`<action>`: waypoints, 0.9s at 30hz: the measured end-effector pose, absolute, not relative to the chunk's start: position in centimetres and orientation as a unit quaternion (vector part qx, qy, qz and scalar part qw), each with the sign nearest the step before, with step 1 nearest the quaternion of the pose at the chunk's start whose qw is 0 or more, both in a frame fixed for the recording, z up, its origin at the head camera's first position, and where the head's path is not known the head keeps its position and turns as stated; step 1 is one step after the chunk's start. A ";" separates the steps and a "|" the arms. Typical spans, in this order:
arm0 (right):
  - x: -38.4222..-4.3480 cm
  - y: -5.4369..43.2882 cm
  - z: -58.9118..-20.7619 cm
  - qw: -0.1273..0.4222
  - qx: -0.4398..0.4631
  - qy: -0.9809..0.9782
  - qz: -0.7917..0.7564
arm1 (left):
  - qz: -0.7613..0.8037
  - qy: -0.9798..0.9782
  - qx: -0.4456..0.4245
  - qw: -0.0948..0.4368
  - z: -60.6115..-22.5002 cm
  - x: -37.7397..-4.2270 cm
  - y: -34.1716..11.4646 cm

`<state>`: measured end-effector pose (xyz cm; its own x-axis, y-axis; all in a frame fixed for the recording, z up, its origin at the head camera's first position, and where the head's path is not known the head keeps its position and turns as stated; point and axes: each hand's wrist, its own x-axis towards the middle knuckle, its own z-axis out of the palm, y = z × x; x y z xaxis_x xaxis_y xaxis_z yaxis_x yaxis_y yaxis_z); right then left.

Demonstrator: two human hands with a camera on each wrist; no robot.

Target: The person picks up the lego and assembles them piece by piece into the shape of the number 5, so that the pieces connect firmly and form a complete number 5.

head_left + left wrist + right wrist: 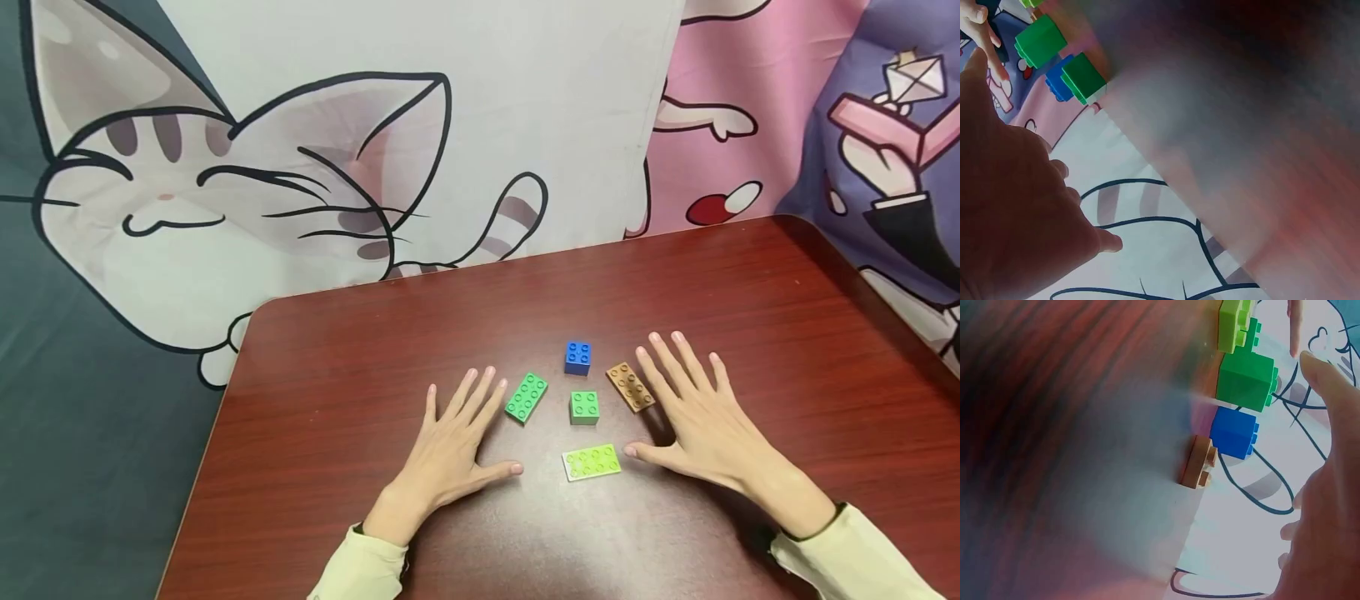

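Note:
Between the two hands, several toy building bricks lie on the table. My left hand (pixel 448 457) has its fingers spread, palm toward the tabletop, nearest to a long green brick (pixel 527 397). My right hand (pixel 703 429) is also spread, its fingers beside a brown brick (pixel 630 387) and its thumb tip close to a lime-green brick (pixel 592 462). A small square green brick (pixel 584 407) sits in the middle, with a square blue brick (pixel 577 357) behind it. In the right wrist view the blue brick (pixel 1234 432) stands between the brown and green ones. Neither hand holds anything.
The dark red wooden table (pixel 360 358) has rounded far corners. Behind it hangs a cloth (pixel 570 100) printed with a cartoon cat, and pink and purple printed cloth (pixel 765 75) continues at the right.

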<state>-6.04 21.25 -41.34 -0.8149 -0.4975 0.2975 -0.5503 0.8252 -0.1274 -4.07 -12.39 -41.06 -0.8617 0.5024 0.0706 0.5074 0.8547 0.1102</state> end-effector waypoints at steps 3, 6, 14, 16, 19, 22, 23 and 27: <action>-6.1 21.1 -41.3 0.123 0.279 -0.946 0.111 | -0.058 -0.963 -0.263 0.020 -41.1 -4.0 -12.2; -6.1 21.0 -41.3 0.119 0.281 -0.945 0.114 | -0.058 -0.962 -0.265 0.019 -41.1 -4.0 -11.9; -6.3 20.7 -41.2 0.111 0.273 -0.947 0.123 | -0.069 -0.959 -0.274 0.019 -41.1 -3.8 -11.3; -6.3 20.7 -41.2 0.108 0.270 -0.948 0.126 | -0.074 -0.958 -0.275 0.021 -41.1 -3.8 -11.1; -6.4 20.7 -41.1 0.103 0.265 -0.949 0.134 | -0.081 -0.957 -0.279 0.024 -41.1 -3.8 -10.9; -6.5 20.6 -41.2 0.098 0.262 -0.949 0.142 | -0.089 -0.956 -0.280 0.019 -41.0 -3.6 -10.6; -6.5 20.5 -41.2 0.096 0.262 -0.949 0.145 | -0.092 -0.955 -0.282 0.016 -41.0 -3.5 -10.5; -6.8 19.9 -41.0 0.090 0.265 -0.947 0.155 | -0.102 -0.954 -0.281 -0.003 -40.9 -3.2 -9.8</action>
